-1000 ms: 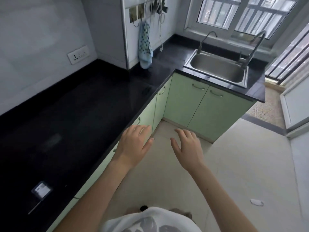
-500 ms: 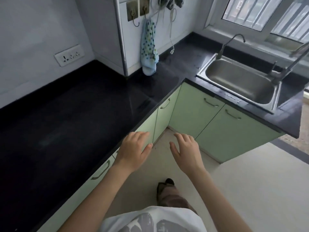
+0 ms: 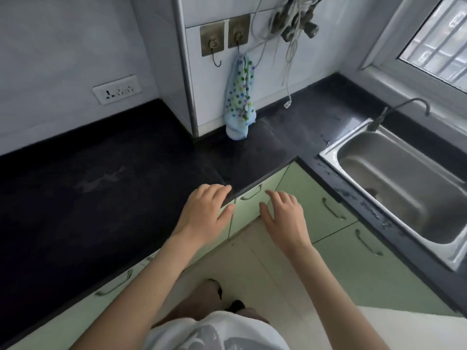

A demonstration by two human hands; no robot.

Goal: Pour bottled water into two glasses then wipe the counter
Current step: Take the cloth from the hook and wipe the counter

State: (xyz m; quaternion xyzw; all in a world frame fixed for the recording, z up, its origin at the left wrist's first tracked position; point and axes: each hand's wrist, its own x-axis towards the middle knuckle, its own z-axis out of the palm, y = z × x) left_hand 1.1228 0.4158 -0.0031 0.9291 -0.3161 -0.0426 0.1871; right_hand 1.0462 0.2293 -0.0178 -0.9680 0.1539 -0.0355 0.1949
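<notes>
Neither a bottle nor glasses show anywhere, so the likeliest slip is that pouring gets skipped or delayed while they are sought out of view; wet patches on the black desk (image 3: 106, 157) near the sink (image 3: 404, 188) could also be missed. Both grips are released and hold nothing: the left hand (image 3: 202, 215) hovers at the desk's front edge, the right hand (image 3: 284, 218) beside it over the green cabinets (image 3: 326, 215). The spotted cloth (image 3: 240, 97) hangs on a wall hook, well beyond both.
</notes>
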